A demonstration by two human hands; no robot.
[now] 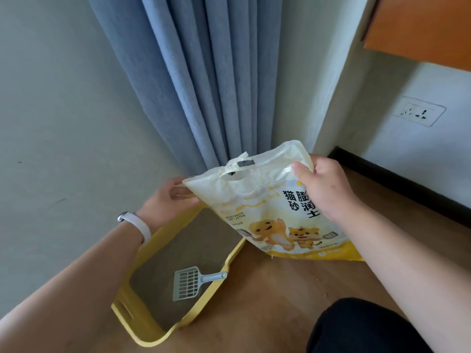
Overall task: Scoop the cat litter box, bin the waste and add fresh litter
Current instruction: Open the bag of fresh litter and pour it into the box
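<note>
A yellow litter box [153, 337] stands on the wooden floor against the left wall, with grey-brown litter [188, 250] spread inside. A pale blue slotted scoop [188, 282] lies on the litter, its handle resting on the box's right rim. A white and yellow bag of cat litter [270, 212] with cartoon animals is held upright beside the box's far right corner. My left hand [168, 200] pinches the bag's upper left corner. My right hand [323, 187] grips its upper right edge. The bag's top has a carry-handle cutout.
A blue-grey curtain [214, 80] hangs to the floor just behind the bag. A wall socket [418, 112] and dark skirting board [397, 179] run along the right wall. An orange wooden surface [423, 26] juts out at top right. My dark-clothed knee [367, 327] is at the bottom right.
</note>
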